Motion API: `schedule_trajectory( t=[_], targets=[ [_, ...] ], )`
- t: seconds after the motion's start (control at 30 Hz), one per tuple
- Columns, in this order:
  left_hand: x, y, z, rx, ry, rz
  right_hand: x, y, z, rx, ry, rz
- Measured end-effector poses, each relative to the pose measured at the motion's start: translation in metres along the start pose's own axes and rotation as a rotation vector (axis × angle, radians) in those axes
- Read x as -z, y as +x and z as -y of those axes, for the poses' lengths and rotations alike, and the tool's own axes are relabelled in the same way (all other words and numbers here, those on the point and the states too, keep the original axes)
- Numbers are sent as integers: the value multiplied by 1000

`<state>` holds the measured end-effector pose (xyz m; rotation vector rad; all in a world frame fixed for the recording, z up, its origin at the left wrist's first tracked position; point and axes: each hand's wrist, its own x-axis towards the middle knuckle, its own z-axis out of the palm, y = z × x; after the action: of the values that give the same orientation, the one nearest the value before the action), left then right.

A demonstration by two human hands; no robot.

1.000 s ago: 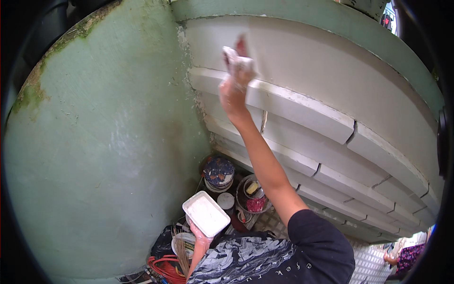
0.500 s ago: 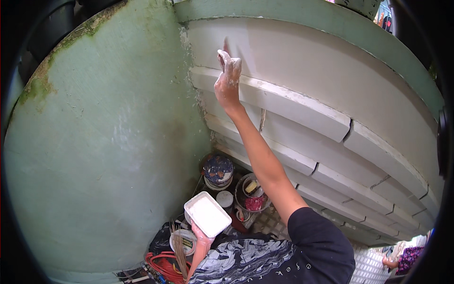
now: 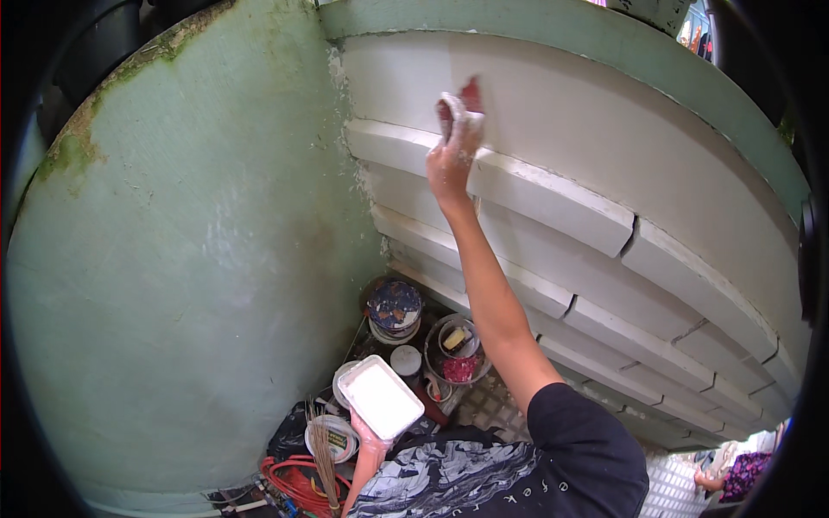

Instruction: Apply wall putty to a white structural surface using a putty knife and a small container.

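My right hand (image 3: 453,155), fingers curled and coated in white, is raised to the upper wall and closed on a thin reddish flat piece (image 3: 471,93). Its exact kind is blurred. The piece is at the whitish wall panel (image 3: 570,112), above the topmost protruding ledge (image 3: 553,200). Low down, my left hand (image 3: 366,429) grips a white rectangular tub (image 3: 380,397) from below and the side. White material shows inside the tub, and most of the left fingers are hidden beneath it.
A green wall (image 3: 190,259) meets the panelled wall at a corner. Below stand a paint-stained bucket (image 3: 395,311), a basin (image 3: 432,367) holding a brush, and a lidded white container (image 3: 406,360). A stick broom (image 3: 322,457) and red hose (image 3: 289,483) lie at lower left. Another person's arm (image 3: 710,482) shows at lower right.
My right hand has moved rightward along the upper panel with the reddish piece. The tub in my left hand has stayed nearly in place.
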<state>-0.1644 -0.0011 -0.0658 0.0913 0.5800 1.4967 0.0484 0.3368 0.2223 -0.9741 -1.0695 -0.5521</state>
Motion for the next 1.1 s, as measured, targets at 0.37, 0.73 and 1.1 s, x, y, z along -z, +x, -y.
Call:
schedule_trajectory(
  t=[0.37, 0.73, 1.1],
  targets=[
    [-2, -7, 0, 9, -34, 14, 46, 18, -5, 72, -85, -131],
    [0, -10, 4, -2, -89, 37, 5, 35, 15, 82, 8, 215],
    [10, -20, 3, -32, -131, 30, 5, 14, 10, 68, 31, 152]
  ],
)
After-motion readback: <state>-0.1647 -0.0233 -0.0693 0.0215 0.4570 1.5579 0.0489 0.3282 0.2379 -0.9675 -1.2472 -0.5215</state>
